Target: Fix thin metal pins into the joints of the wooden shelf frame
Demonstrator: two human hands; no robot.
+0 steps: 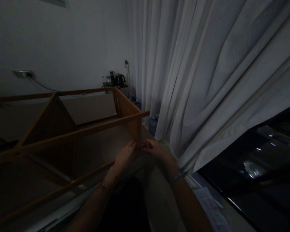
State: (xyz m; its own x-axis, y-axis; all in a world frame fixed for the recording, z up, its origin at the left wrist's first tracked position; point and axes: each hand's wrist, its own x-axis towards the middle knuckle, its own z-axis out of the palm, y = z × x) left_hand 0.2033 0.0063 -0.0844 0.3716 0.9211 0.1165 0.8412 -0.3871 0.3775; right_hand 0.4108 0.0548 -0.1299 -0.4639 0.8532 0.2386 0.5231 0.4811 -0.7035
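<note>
Apparently for steadiness, the left hand point(127, 154), its grip unclear, touches the shelf point(87, 131), which runs from centre toward nine o'clock; just beside, toward three, the right hand point(156, 149) pinches narrowly, on what I cannot tell.

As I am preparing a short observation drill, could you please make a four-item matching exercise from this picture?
Things:
1. Wooden frame
2. Curtain
3. Large bottle
4. Wall socket

Descriptions:
A. Blue, standing low, partly hidden by hanging cloth
B. Has a plug with a dark cable in it
C. Pale, hanging in long folds
D. Has the left hand and right hand at its lower near corner

Pairs: 1-D, 2-C, 3-A, 4-B
</note>
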